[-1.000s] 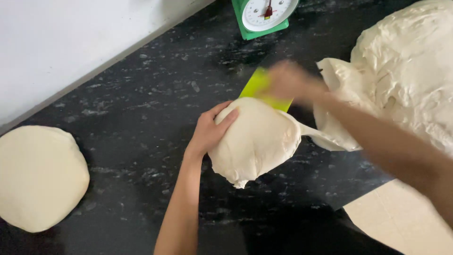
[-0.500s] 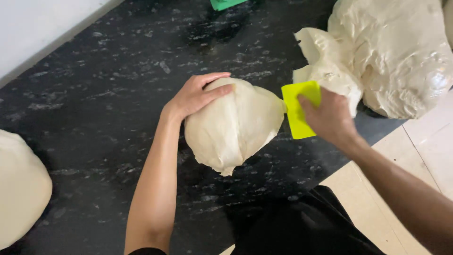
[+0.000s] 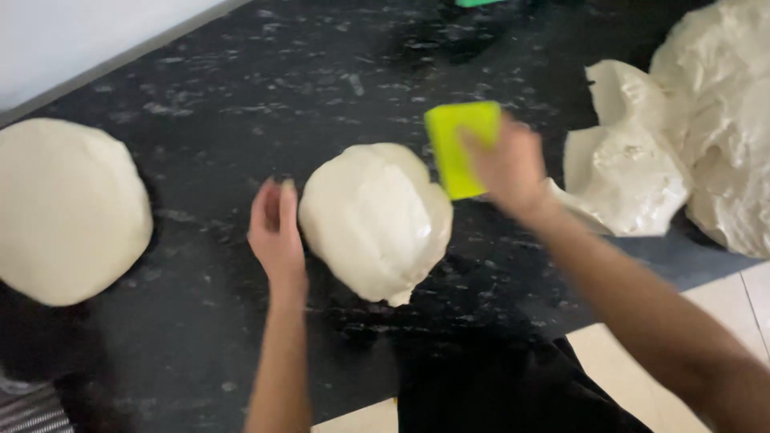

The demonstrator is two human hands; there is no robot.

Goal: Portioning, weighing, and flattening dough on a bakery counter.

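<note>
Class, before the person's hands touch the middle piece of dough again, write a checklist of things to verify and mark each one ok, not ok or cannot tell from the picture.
1. Middle dough piece lies wholly on the black counter: ok.
2. Left hand is open and empty beside it: ok; whether it touches the dough: cannot tell.
3. Right hand has a grip on the yellow-green scraper: ok.
4. Scraper edge is clean: cannot tell, blurred.
5. Rounded dough ball at left sits apart from the middle piece: ok.
6. Big dough mass at right is apart from the middle piece: ok.
</note>
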